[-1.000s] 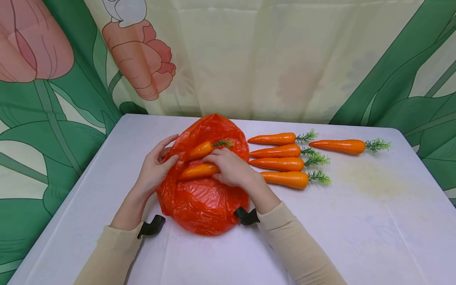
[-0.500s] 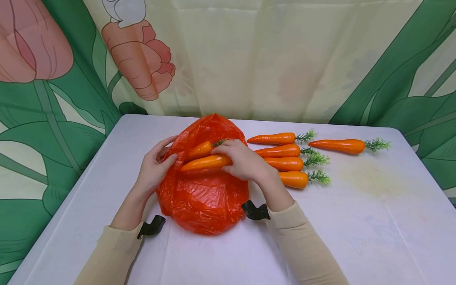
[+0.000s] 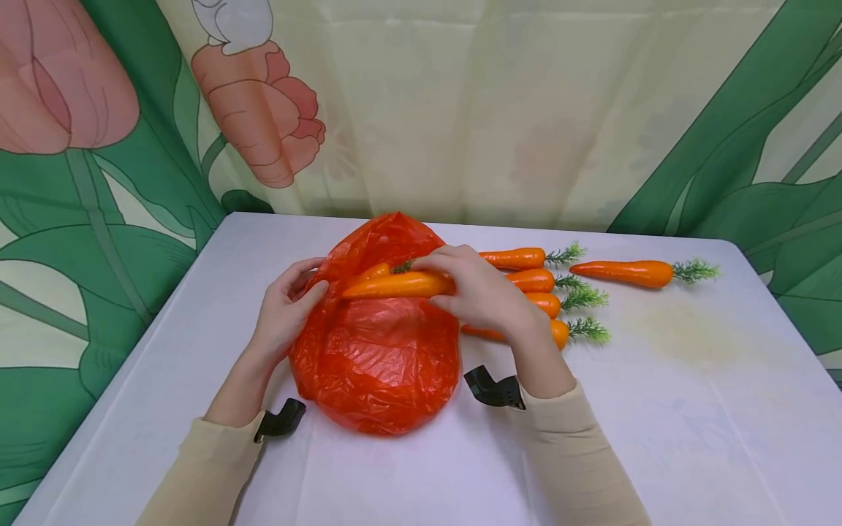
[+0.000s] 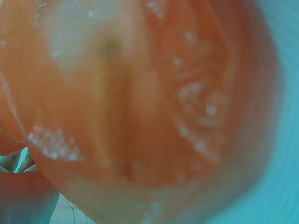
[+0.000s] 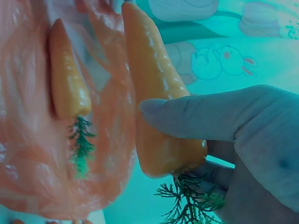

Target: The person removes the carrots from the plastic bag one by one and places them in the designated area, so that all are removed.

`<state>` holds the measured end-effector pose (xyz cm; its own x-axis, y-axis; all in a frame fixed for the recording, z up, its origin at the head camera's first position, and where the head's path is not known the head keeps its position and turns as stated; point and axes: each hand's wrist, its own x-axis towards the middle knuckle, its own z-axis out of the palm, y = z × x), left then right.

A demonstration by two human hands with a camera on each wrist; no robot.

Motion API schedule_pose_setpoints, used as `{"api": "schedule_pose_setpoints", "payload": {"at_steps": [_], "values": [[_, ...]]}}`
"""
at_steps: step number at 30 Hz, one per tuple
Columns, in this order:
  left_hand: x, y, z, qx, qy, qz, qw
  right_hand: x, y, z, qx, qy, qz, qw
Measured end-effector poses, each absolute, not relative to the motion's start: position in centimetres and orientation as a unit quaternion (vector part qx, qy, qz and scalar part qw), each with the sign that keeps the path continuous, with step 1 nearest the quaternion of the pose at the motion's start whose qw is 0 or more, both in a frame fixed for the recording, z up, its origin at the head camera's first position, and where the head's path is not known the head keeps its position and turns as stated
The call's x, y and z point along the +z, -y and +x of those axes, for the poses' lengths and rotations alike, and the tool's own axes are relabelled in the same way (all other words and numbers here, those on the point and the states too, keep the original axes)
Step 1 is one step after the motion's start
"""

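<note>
A red plastic bag lies on the table with its mouth spread. My left hand grips its left rim between thumb and fingers; the bag's blurred film fills most of the left wrist view. Above the bag, my right hand pinches an orange artificial carrot near its leafy end, tip pointing left. The thumb lies across that carrot in the right wrist view, its green leaves hanging below. Another carrot rests in the bag, partly hidden in the head view.
Several more artificial carrots, such as one at the front, lie stacked in a column right of the bag, partly behind my right hand. A separate carrot sits farther right. A white cloth covers the table; a printed curtain hangs behind.
My right hand has drawn the carrot up and to the right, out of the bag's hollow. My left hand has stayed at the rim.
</note>
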<state>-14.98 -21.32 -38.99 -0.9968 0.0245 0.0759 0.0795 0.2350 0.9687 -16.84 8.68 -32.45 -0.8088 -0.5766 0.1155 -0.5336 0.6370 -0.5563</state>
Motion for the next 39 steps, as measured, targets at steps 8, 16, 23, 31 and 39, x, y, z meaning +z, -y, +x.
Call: {"api": "schedule_pose_setpoints", "payload": {"at_steps": [8,16,23,31,39], "values": [[-39.1,21.3,-15.0,-0.628,0.777,-0.031,0.026,-32.0,-10.0,-16.7,-0.298,-0.904,-0.305,0.031],[-39.1,21.4,-15.0,-0.631,0.775,-0.028,0.03,-31.6,-11.7,-16.3,-0.291,-0.902,-0.32,0.017],[-39.3,21.3,-15.1,-0.637,0.77,-0.03,0.034,-31.8,-13.9,-15.4,-0.289,-0.902,-0.319,-0.011],[-39.3,21.3,-15.2,-0.641,0.766,-0.031,0.037,-32.6,-16.7,-14.7,-0.287,-0.897,-0.332,-0.048],[-39.4,21.4,-15.1,-0.638,0.769,-0.028,0.043,-32.8,-19.7,-14.4,-0.262,-0.914,-0.309,-0.039]]}}
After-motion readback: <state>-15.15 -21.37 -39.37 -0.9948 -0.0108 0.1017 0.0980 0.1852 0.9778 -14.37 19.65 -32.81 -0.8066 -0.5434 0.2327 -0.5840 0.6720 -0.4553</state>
